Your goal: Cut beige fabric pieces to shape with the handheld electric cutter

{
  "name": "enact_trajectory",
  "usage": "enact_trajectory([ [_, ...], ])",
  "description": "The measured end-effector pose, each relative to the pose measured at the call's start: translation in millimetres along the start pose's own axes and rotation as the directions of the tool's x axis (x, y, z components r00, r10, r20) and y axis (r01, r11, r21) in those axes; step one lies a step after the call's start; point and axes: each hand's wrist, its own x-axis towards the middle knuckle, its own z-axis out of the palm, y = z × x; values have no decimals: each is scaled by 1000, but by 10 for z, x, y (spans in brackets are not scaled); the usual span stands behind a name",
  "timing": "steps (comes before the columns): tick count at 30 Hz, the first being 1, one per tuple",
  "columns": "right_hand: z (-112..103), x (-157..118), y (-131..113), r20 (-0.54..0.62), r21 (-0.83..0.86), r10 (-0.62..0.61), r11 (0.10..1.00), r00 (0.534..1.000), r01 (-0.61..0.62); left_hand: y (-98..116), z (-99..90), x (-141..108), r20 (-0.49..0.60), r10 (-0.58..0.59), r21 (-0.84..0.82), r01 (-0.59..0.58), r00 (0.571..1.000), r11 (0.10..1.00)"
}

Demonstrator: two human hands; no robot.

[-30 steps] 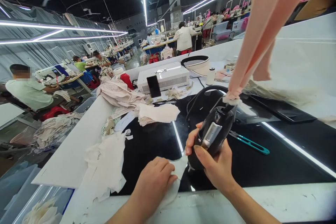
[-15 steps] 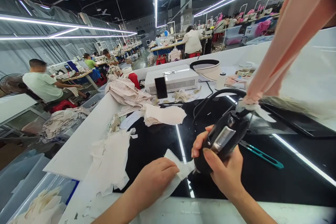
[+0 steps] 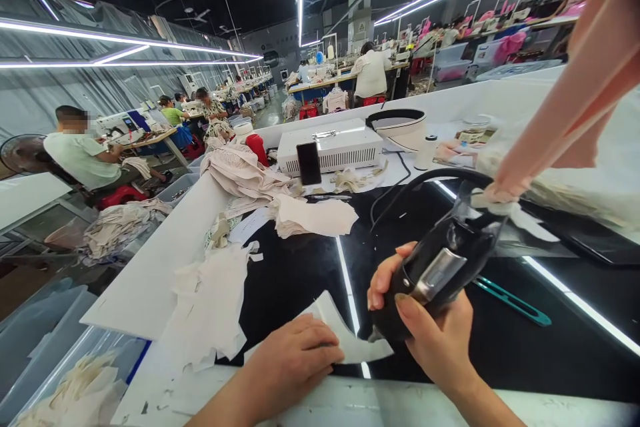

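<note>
- Spreading wider than half a second ago, the white piece now reaches right past the tool's nose, lying on the glossy black tabletop.
- Left hand is on top of that piece, fingers a bit curled; can't tell if it's pinching or just pressing.
- Right hand is wrapped around the black handheld tool, which leans further right than before. Shiny metal plate on its side, soft peach cloth bunched at its top.
- Clear plastic bin, blue-edged, bottom left: crumpled cream scraps inside.
- Pale, ragged-edged cutouts lie left of the hands.
</note>
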Motion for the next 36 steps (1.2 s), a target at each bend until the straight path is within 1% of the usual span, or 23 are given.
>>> enact_trajectory([
  [2, 15, -10, 15, 16, 0, 4, 1000, 1000, -4, -2, -29, 30, 9, -1, -8, 1, 1000, 1000],
  [3, 17, -14, 24, 22, -3, 4, 1000, 1000, -4, -7, -35, 56, -5, -6, -12, 6, 1000, 1000],
  [7, -19, -38, 44, 33, -5, 3, 1000, 999, -2, -90, -15, 186, -115, -48, 34, 52, 992, 998],
  [9, -54, -64, 40, 43, -7, 6, 1000, 999, -6, -163, 19, 242, -136, -49, 81, 61, 990, 995],
  [13, -121, -127, 9, 37, -24, 26, 999, 999, -25, -289, 90, 291, -110, -48, 134, 63, 993, 989],
  [17, -151, -162, -31, 28, -42, -1, 999, 1000, 2, -342, 110, 244, -100, -45, 149, 59, 994, 987],
  [22, -145, -167, -53, 23, -54, -7, 999, 1000, 9, -353, 74, 157, -62, -22, 175, 33, 998, 984],
  [25, -151, -181, -55, 24, -61, -4, 998, 1000, 5, -351, 54, 135, -63, -4, 182, 16, 998, 983],
  [31, -201, -206, -58, 30, -98, 6, 995, 1000, -3, -342, 55, 115, -68, -15, 163, 26, 998, 986],
  [33, -188, -181, -58, 25, -98, 10, 995, 1000, -7, -338, 67, 109, -73, -21, 154, 32, 997, 988],
  [36, -107, -89, -46, -4, -82, 7, 997, 1000, -7, -334, 87, 103, -90, -32, 130, 44, 995, 991],
])
